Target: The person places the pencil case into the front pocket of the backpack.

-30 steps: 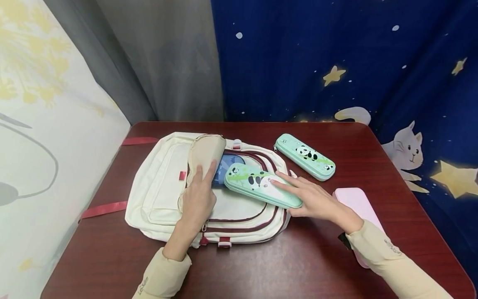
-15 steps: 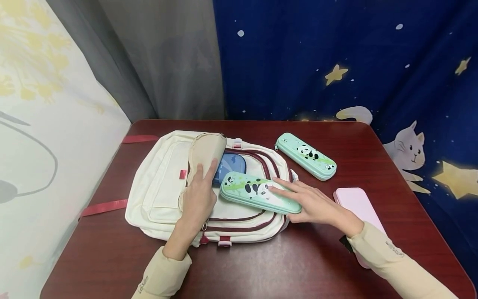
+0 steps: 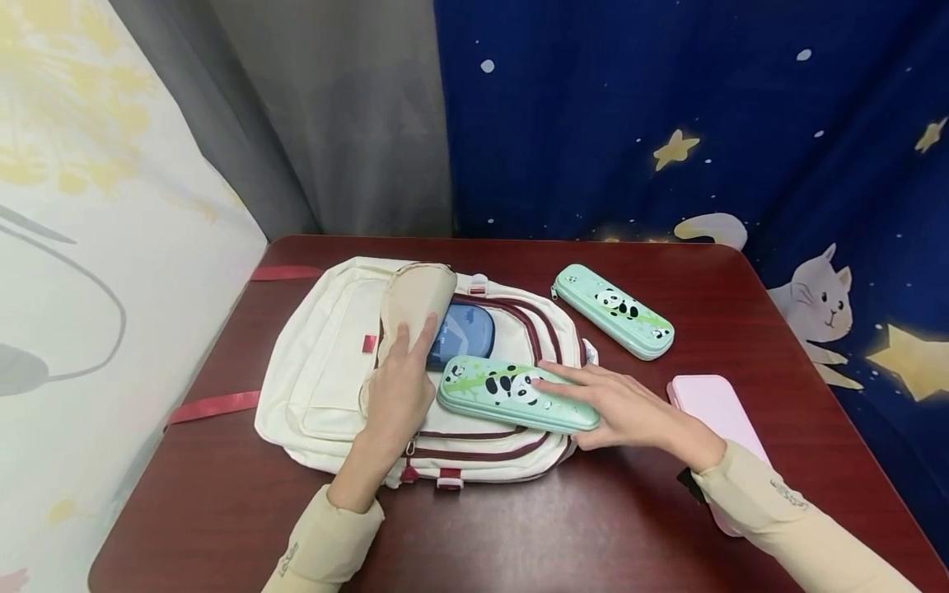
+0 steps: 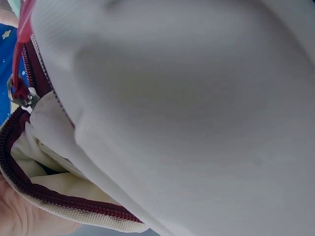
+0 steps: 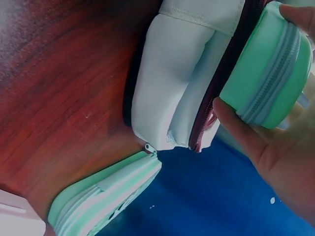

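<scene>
A white backpack [image 3: 326, 362] lies on the table with its zipped front pocket unfastened. My left hand [image 3: 400, 387] holds the pocket's beige flap [image 3: 415, 301] folded back; two fingers lie along its face and the thumb is hidden. Inside the opening is a blue case [image 3: 467, 333], partly covered by the flap. My right hand [image 3: 623, 403] grips a mint-green panda pencil case [image 3: 511, 395] by its right end, thumb on the near side and fingers over the top. In the right wrist view, thumb and fingers straddle the zipped end of this pencil case [image 5: 266, 69].
A second mint-green panda pencil case [image 3: 614, 311] lies behind and right of the backpack. A pink case [image 3: 719, 412] lies at the right, partly under the right forearm. Red straps [image 3: 215, 407] stretch left from the backpack. A curtain [image 3: 556, 123] hangs behind the table [image 3: 519, 535].
The held pencil case has shifted toward the near side with my right hand, leaving more of the blue case visible. My left hand stays on the flap. The head view has turned slightly.
</scene>
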Available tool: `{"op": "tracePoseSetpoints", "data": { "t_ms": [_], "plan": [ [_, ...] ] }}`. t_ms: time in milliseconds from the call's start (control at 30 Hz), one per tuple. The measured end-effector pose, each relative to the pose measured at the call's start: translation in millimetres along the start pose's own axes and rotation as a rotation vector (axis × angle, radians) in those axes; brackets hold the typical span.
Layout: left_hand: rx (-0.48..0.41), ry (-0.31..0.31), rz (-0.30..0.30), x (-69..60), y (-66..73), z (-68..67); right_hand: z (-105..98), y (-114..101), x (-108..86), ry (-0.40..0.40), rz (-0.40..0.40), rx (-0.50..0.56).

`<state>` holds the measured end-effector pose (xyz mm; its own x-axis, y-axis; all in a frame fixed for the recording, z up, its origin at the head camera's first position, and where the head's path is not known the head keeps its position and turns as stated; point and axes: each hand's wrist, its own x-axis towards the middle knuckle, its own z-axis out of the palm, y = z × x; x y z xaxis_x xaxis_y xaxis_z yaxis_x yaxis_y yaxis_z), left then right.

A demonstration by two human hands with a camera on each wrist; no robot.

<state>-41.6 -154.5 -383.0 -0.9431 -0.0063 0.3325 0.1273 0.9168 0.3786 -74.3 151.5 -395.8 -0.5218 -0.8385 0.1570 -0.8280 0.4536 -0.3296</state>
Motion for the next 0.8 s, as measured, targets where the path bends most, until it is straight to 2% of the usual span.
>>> {"op": "tracePoseSetpoints", "data": {
  "t_ms": [133,433,800],
  "plan": [
    [-0.005,0.0,-0.001,0.8,0.2,-0.3,-1,0,5.3,-0.017,-0.022,0.006],
    [-0.001,-0.008,-0.01,1.7,0.7,-0.8,-2,-8,23.9,-0.119,0.021,-0.015],
    [0.009,-0.003,-0.012,-1.1,2.6,2.8,13,-17,49.3,-0.166,0.004,0.028]
  ]
}}
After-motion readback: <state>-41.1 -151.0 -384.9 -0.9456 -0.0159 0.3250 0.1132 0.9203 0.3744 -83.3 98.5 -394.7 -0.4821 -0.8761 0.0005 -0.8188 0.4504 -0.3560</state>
